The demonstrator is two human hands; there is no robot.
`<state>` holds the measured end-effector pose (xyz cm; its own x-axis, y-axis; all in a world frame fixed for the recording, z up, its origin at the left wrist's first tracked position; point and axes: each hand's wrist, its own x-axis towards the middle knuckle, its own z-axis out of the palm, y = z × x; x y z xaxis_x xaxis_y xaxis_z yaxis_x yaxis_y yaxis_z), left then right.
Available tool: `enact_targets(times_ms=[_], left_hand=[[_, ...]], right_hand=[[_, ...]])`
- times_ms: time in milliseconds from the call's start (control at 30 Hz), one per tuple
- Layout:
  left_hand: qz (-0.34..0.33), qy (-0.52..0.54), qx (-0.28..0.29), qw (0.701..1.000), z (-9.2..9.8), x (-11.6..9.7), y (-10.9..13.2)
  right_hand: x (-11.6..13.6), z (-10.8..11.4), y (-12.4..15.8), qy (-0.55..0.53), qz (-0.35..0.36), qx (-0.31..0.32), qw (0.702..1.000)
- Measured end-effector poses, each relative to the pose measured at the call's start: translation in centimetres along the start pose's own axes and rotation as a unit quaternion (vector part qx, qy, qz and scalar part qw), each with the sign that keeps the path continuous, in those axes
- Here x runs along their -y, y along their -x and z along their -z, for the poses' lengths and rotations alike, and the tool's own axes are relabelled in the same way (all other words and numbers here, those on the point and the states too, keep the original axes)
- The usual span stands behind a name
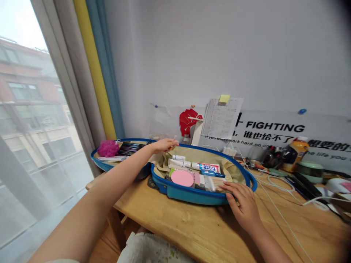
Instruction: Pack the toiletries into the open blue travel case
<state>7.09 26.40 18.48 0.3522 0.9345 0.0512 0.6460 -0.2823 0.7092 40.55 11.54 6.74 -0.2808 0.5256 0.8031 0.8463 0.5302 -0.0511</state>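
Observation:
An opened blue suitcase lies on the table, its two oval halves spread side by side. My left hand reaches to the far rim of the right half, fingers curled together; whatever they hold is too small to name. Over the near right rim lies my right hand, thumb outside and fingers inside, beside a pack of cotton swabs. Also inside this half are a pink oval item, a toothpaste box, a blue tube and small white tubes.
The left half holds a magenta bath puff and dark slender items. On the right of the table are white cables, an orange-labelled bottle and a green jar. Curtains hang at the left.

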Motion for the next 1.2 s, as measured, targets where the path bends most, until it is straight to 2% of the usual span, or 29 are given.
enact_targets(times_ms=[100,200,333,500,667,833,1200], left_hand=[[-0.030,0.015,0.044,0.998,-3.7,-2.3,-1.7],[-0.047,0.009,0.069,0.996,-6.6,-3.3,-3.1],[-0.073,-0.023,0.074,0.994,-9.2,-3.3,-4.2],[-0.106,-0.110,0.054,0.987,-11.5,-2.6,-4.4],[-0.125,-0.212,0.061,0.967,-12.5,-2.5,-4.2],[-0.130,-0.293,0.096,0.942,-12.8,-2.6,-4.3],[-0.109,-0.357,0.143,0.916,-12.5,-2.7,-3.8]], right_hand=[[0.1,0.1,0.1,-0.001,-0.005,0.007,1.000],[0.2,0.2,0.1,-0.009,-0.013,0.016,1.000],[0.4,0.2,0.0,-0.020,-0.008,0.003,1.000],[0.4,0.2,0.0,-0.021,-0.007,0.008,1.000],[0.3,0.3,0.1,-0.022,-0.003,0.006,1.000],[0.2,0.3,0.2,-0.019,-0.009,0.016,1.000],[0.3,0.2,0.2,-0.019,-0.018,0.018,1.000]])
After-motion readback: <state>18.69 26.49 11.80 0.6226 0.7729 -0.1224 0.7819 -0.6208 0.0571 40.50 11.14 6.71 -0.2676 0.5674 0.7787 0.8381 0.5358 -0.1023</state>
